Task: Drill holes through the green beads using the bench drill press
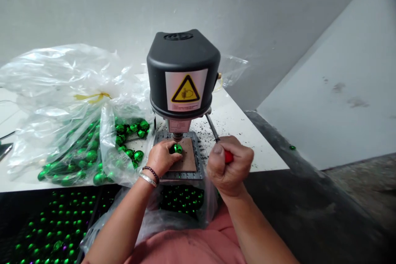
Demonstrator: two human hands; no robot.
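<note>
My left hand (163,157) pinches a shiny green bauble (177,148) between thumb and fingers. The bauble rests on a brown board (188,161) that lies on the metal base (199,165) of a black bench drill press (183,72). Right above the bauble is the drill chuck (177,136); whether the bit touches it I cannot tell. My right hand (230,163) is wrapped round the red knob (229,156) of the drill's feed lever (212,127), which slants down toward me.
Left of the drill, a clear plastic bag (62,74) with a yellow tie spreads over the white table (247,140), with many green baubles (91,156) in and beside it. Dark shavings are scattered around the base. Below the table edge, more baubles (49,235) sit in rows.
</note>
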